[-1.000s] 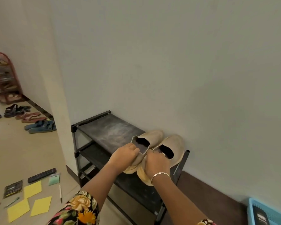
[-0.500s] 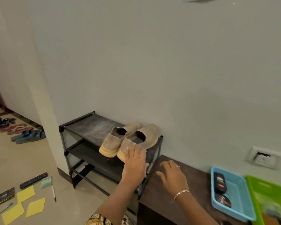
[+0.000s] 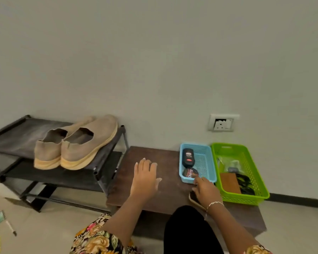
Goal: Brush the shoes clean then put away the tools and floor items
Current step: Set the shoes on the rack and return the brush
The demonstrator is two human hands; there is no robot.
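My left hand (image 3: pixel 145 178) hovers, fingers spread, over the dark brown table (image 3: pixel 165 158); my right hand (image 3: pixel 206 191) curls round the tan wooden brush (image 3: pixel 193 198) near its front edge. Beige slip-on shoes (image 3: pixel 77 143) top the black rack (image 3: pixel 17 132), right end.

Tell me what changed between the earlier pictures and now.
Both hands gave up their grip on the shoes and moved right. The left hand now lies open over the brown table. The right hand reaches a brush-like thing by the blue tray; whether it holds it is unclear. The shoes stay paired on the rack, and the tray's contents look unchanged.
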